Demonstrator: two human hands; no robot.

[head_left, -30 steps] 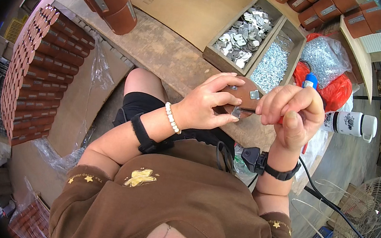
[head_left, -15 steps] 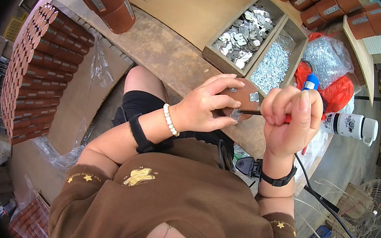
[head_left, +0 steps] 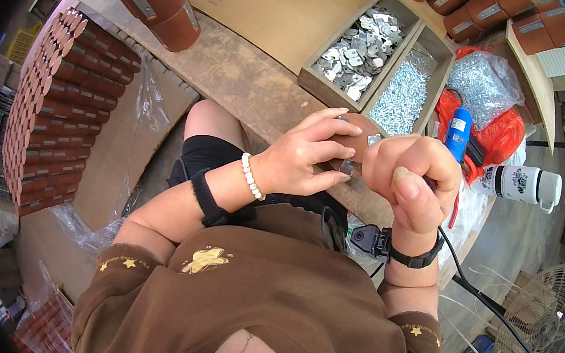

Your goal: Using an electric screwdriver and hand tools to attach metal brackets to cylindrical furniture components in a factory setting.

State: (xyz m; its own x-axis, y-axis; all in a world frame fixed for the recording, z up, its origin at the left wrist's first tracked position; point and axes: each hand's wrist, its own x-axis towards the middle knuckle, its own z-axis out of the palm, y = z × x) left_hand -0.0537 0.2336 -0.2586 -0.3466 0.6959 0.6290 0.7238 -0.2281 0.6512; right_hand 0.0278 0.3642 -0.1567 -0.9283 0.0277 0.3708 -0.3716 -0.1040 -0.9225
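My left hand [head_left: 310, 148] grips a round brown piece [head_left: 358, 126] with small metal plates on it, its fingers over the left edge. A small metal plate [head_left: 347, 166] shows by my left thumb. My right hand [head_left: 413, 177] is closed in a fist against the right side of the piece. It holds a screwdriver; the fist hides nearly all of it, and its thin dark shaft shows only in the earlier frame. Just beyond the fist lies a blue cylindrical tool [head_left: 458, 132].
Two wooden trays hold metal plates [head_left: 359, 53] and screws [head_left: 403, 93]. A bag of screws [head_left: 484, 84] lies on red plastic beside a white bottle [head_left: 518, 186]. Brown cylinders stand stacked at the far left [head_left: 167, 24] and on the left [head_left: 70, 110]. A black cord [head_left: 478, 296] runs low right.
My right fist has turned and moved left and slightly down, up against the brown piece, covering the shaft. More of the blue tool shows now. My left hand keeps its hold.
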